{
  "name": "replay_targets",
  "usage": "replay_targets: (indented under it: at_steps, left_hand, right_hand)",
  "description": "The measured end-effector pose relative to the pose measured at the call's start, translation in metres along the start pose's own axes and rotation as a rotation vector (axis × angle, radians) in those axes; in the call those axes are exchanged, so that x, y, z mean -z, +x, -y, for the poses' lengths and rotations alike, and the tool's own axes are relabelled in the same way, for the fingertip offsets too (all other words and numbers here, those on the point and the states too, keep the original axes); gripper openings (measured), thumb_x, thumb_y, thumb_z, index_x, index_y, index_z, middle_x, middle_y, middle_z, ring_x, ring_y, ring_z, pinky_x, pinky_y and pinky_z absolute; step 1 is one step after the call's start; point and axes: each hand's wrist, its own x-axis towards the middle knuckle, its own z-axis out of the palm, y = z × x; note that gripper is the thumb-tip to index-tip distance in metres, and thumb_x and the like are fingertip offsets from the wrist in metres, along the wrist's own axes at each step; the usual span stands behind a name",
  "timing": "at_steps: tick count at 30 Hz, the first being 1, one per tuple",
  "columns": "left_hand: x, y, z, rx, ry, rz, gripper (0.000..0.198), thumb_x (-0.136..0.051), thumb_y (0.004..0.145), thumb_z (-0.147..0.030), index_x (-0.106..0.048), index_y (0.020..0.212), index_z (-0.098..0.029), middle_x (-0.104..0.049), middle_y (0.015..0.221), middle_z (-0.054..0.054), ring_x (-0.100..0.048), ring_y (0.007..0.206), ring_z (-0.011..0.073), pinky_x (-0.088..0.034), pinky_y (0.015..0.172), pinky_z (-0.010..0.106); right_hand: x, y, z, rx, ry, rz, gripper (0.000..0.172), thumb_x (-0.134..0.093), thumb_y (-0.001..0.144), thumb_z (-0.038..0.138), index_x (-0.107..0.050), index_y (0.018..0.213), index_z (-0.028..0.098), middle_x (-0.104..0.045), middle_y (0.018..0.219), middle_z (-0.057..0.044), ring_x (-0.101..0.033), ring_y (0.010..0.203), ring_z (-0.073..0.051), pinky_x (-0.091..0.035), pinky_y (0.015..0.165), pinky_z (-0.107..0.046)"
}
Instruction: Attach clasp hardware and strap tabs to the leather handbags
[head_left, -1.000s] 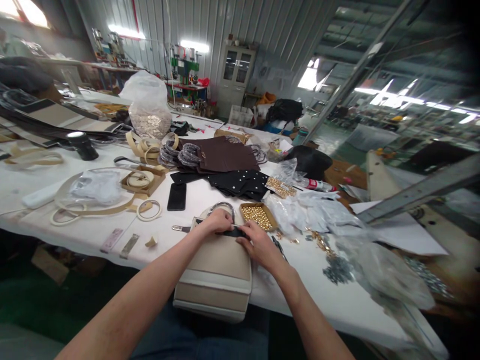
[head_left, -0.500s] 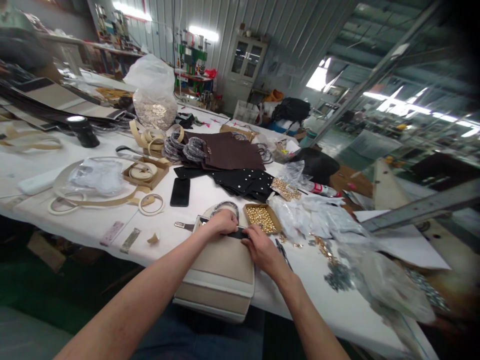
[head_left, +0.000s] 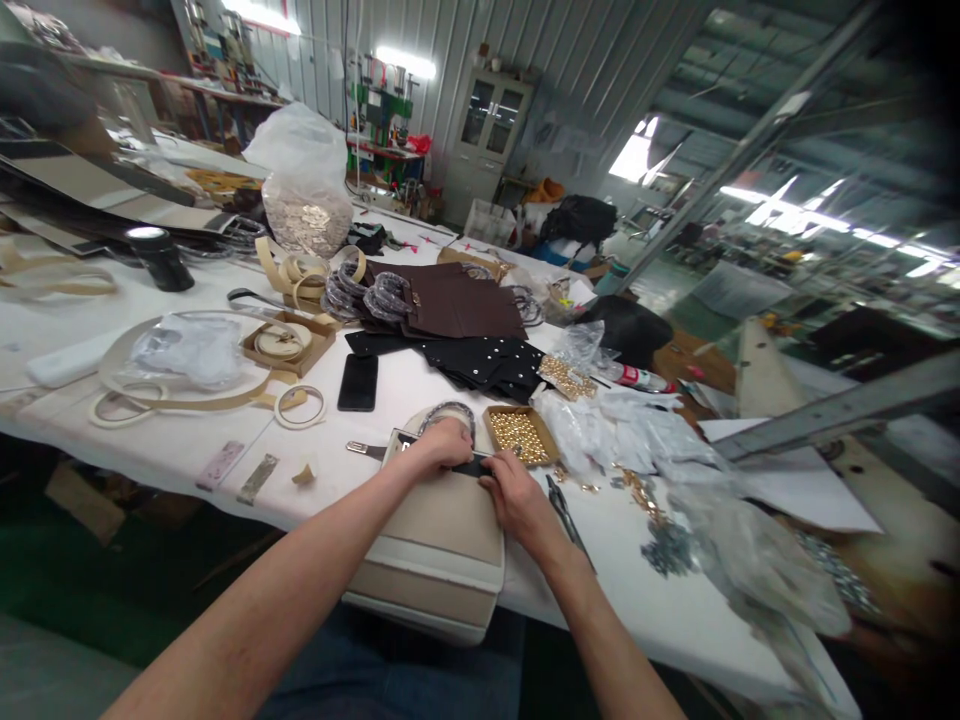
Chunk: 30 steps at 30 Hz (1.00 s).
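Observation:
A beige handbag (head_left: 442, 525) lies at the table's front edge, partly over my lap. Across its upper part runs a dark strap (head_left: 469, 467), with a metal buckle end (head_left: 358, 447) sticking out to the left. My left hand (head_left: 450, 445) is closed over the strap, its fingertips hidden. At the strap's right end, my right hand (head_left: 516, 488) pinches it between thumb and fingers. The plastic-wrapped handle (head_left: 448, 408) arches just beyond my left hand. A box of gold studs (head_left: 519, 436) sits close by on the right, and black-handled pliers (head_left: 566, 515) lie beside my right wrist.
Left of the bag are a phone (head_left: 358, 382), a tape roll (head_left: 300, 406) and a boxed strap coil (head_left: 283, 343). Brown bag panels (head_left: 469, 303) and black studded pieces (head_left: 487, 365) lie behind. Plastic bags (head_left: 630, 430) and loose metal parts (head_left: 667, 545) spread to the right.
The whole view has shifted slightly. Both hands stay on the strap in nearly the same place, and more of the pliers shows beside my right wrist.

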Motion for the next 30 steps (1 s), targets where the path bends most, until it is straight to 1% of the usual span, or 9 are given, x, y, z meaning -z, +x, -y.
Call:
replay_targets:
  at_steps: [5, 10, 14, 16, 19, 21, 23, 27, 30]
  left_hand:
    - [-0.001, 0.001, 0.003, -0.039, 0.009, -0.007, 0.03, -0.082, 0.069, -0.014, -0.076, 0.098, -0.021, -0.069, 0.07, -0.001, -0.06, 0.055, 0.0161, -0.039, 0.05, 0.025]
    - [0.001, 0.0, 0.006, -0.088, 0.038, -0.006, 0.033, -0.086, 0.069, -0.018, -0.076, 0.099, -0.023, -0.071, 0.073, -0.003, -0.062, 0.06, 0.0146, -0.041, 0.054, 0.022]
    - [0.0, -0.003, 0.006, -0.116, 0.062, -0.025, 0.03, -0.089, 0.069, -0.023, -0.077, 0.097, -0.023, -0.074, 0.078, -0.002, -0.066, 0.067, 0.016, -0.042, 0.057, 0.023]
    - [-0.001, -0.004, 0.005, -0.114, 0.076, -0.055, 0.029, -0.089, 0.07, -0.026, -0.077, 0.096, -0.023, -0.076, 0.081, -0.001, -0.067, 0.07, 0.017, -0.043, 0.059, 0.024]
    - [-0.003, -0.006, 0.003, -0.098, 0.097, -0.095, 0.029, -0.09, 0.07, -0.027, -0.078, 0.096, -0.023, -0.078, 0.085, 0.001, -0.069, 0.073, 0.0184, -0.045, 0.063, 0.025]
    - [-0.003, -0.007, 0.001, -0.094, 0.107, -0.107, 0.028, -0.09, 0.07, -0.028, -0.079, 0.095, -0.023, -0.079, 0.087, 0.002, -0.069, 0.076, 0.0193, -0.046, 0.066, 0.025]
    - [-0.002, -0.01, -0.001, -0.097, 0.113, -0.111, 0.027, -0.09, 0.071, -0.03, -0.079, 0.095, -0.024, -0.079, 0.088, 0.002, -0.069, 0.078, 0.0199, -0.047, 0.068, 0.026]
    - [-0.001, -0.017, -0.003, -0.105, 0.115, -0.126, 0.027, -0.089, 0.073, -0.031, -0.08, 0.097, -0.024, -0.08, 0.094, 0.003, -0.069, 0.08, 0.0203, -0.047, 0.07, 0.027]
    - [-0.002, -0.019, -0.002, -0.109, 0.112, -0.137, 0.027, -0.089, 0.074, -0.032, -0.081, 0.099, -0.023, -0.08, 0.094, 0.003, -0.07, 0.081, 0.021, -0.046, 0.07, 0.027]
  right_hand:
    - [0.005, 0.002, 0.001, 0.01, 0.011, 0.014, 0.021, -0.047, 0.115, 0.022, -0.061, 0.13, 0.024, -0.062, 0.12, -0.014, -0.066, 0.108, -0.033, -0.062, 0.095, -0.052]
    - [0.005, 0.003, -0.001, 0.042, -0.003, 0.002, 0.021, -0.049, 0.114, 0.021, -0.063, 0.129, 0.024, -0.063, 0.118, -0.013, -0.066, 0.107, -0.032, -0.063, 0.093, -0.05]
    - [0.005, 0.0, -0.002, 0.011, -0.013, -0.014, 0.023, -0.052, 0.115, 0.026, -0.066, 0.132, 0.025, -0.065, 0.121, -0.013, -0.068, 0.109, -0.031, -0.064, 0.092, -0.047]
    - [0.009, -0.003, -0.001, -0.026, 0.035, -0.044, 0.026, -0.053, 0.115, 0.031, -0.068, 0.136, 0.026, -0.066, 0.125, -0.013, -0.069, 0.114, -0.031, -0.063, 0.096, -0.047]
    - [0.017, -0.007, -0.001, -0.111, 0.18, -0.156, 0.032, -0.05, 0.117, 0.033, -0.073, 0.139, 0.029, -0.07, 0.128, -0.012, -0.069, 0.119, -0.03, -0.061, 0.103, -0.048]
    - [0.021, -0.009, -0.003, -0.172, 0.246, -0.221, 0.033, -0.051, 0.116, 0.035, -0.079, 0.134, 0.03, -0.074, 0.124, -0.011, -0.07, 0.117, -0.031, -0.06, 0.102, -0.048]
    - [0.022, -0.011, -0.006, -0.222, 0.28, -0.244, 0.032, -0.056, 0.114, 0.038, -0.082, 0.13, 0.03, -0.077, 0.12, -0.01, -0.071, 0.115, -0.031, -0.06, 0.101, -0.048]
    - [0.012, -0.011, -0.01, -0.379, 0.429, -0.267, 0.041, -0.071, 0.105, 0.044, -0.077, 0.141, 0.027, -0.082, 0.112, -0.007, -0.076, 0.1, -0.027, -0.062, 0.095, -0.042]
    - [0.003, -0.009, -0.008, -0.483, 0.521, -0.257, 0.034, -0.081, 0.097, 0.048, -0.084, 0.121, 0.024, -0.084, 0.108, -0.007, -0.077, 0.094, -0.027, -0.063, 0.09, -0.04]
